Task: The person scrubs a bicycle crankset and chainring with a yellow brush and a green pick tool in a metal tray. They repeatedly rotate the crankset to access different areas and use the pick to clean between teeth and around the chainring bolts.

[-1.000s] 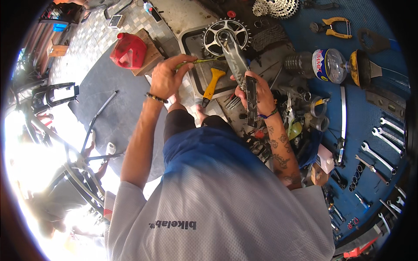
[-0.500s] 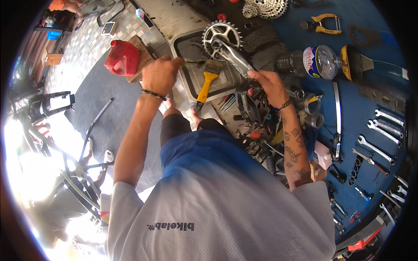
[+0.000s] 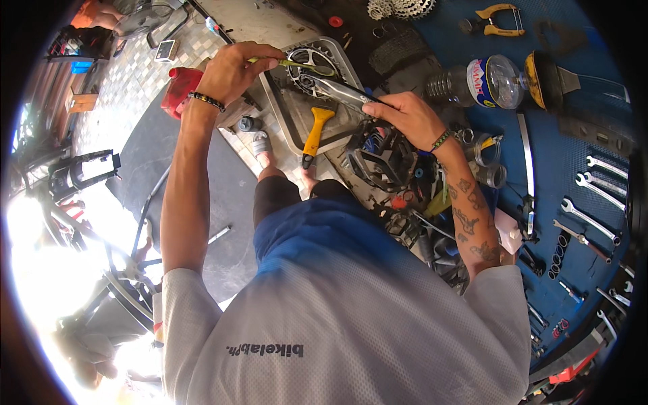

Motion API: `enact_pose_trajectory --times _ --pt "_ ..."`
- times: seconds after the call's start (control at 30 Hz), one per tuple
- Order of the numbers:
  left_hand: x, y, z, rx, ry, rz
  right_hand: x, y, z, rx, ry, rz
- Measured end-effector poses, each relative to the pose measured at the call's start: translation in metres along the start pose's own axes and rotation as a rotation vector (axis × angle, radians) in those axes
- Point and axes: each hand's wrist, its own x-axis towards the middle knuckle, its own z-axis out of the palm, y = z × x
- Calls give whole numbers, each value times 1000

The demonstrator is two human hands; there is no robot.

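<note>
A blue mat (image 3: 557, 169) takes up the right side, and a dark grey surface (image 3: 135, 148) spreads at floor level on the left. Between them, at the far middle, sits a shallow metal tray (image 3: 291, 111). A clear plastic bottle (image 3: 506, 81) lies on its side to the far right, and a red jug (image 3: 177, 92), partly covered by the left wrist, stands left of the tray.

The crankset is over the far part of the tray: its toothed chainring (image 3: 294, 73) faces up at the far left, and its grey crank arm (image 3: 341, 92) slants from there toward the near right. I cannot tell whether the chainring rests on the tray. The right hand (image 3: 412, 120) grasps the outer end of the crank arm, fingers closed on it. The left hand (image 3: 233, 67), to the far left, pinches a handle between thumb and fingers.

A black pedal (image 3: 381, 158) lies on the near side of the right hand. A yellow-handled brush (image 3: 314, 135) reaches over the tray's near edge. Combination wrenches (image 3: 589, 221) lie in a row at the right, yellow-handled pliers (image 3: 501, 30) at the far right. Smallest, the slim green tool (image 3: 297, 65) in the left hand crosses over the chainring; contact is unclear.
</note>
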Motion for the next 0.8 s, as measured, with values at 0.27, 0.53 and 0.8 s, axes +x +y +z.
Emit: enact_pose_trajectory --times 0.27,0.53,0.8 --pt "2 -31 -1 -7 6 36 -3 4 1 -34 28 16" --pt "-29 -47 -25 -6 77 -118 -10 23 4 139 93 13" --pt "-28 -51 2 22 302 -241 -51 34 38 542 268 114"
